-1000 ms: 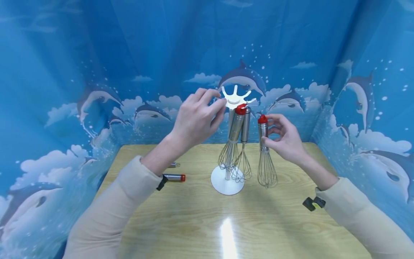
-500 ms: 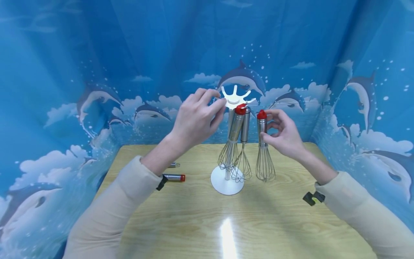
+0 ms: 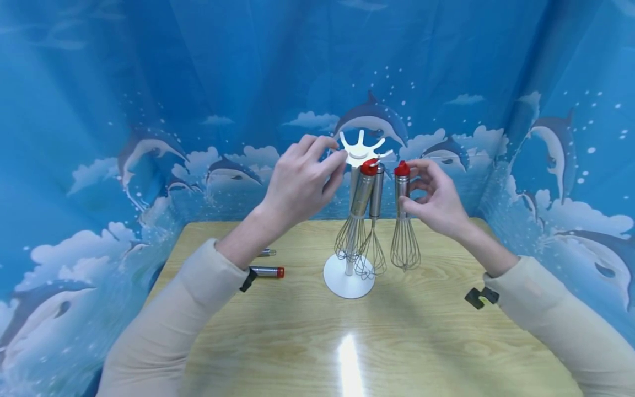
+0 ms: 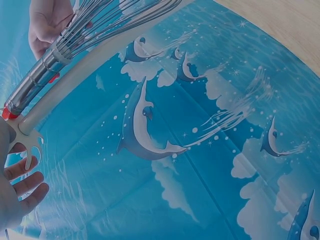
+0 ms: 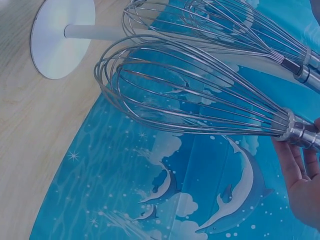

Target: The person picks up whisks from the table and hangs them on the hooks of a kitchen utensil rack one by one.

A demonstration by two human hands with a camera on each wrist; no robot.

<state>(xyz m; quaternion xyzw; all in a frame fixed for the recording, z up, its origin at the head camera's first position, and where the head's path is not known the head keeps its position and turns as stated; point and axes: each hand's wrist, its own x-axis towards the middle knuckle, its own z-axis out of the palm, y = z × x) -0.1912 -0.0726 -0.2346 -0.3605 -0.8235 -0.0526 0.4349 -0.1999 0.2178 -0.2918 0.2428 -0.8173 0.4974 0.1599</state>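
A white stand (image 3: 359,150) with a pronged top and a round base rises from the table. My left hand (image 3: 307,176) pinches one prong at the left of that top, thumb and forefinger together. From the stand hang a red-capped whisk (image 3: 364,196) and a slimmer whisk (image 3: 377,193) with a plain metal handle. To their right, my right hand (image 3: 439,201) grips another red-capped whisk (image 3: 405,242) by its steel handle, upright with wires down. In the right wrist view this held whisk (image 5: 200,90) overlaps the hanging ones.
At the left of the wooden table (image 3: 297,342) lie a red-ended steel handle (image 3: 268,272) and a small metal piece (image 3: 268,252), both partly hidden by my left forearm. A blue dolphin-print curtain (image 3: 278,66) surrounds the table at the back and sides.
My right hand has raised its whisk and brought it slightly left, closer to the stand. The left hand and the hanging whisks have stayed in place.
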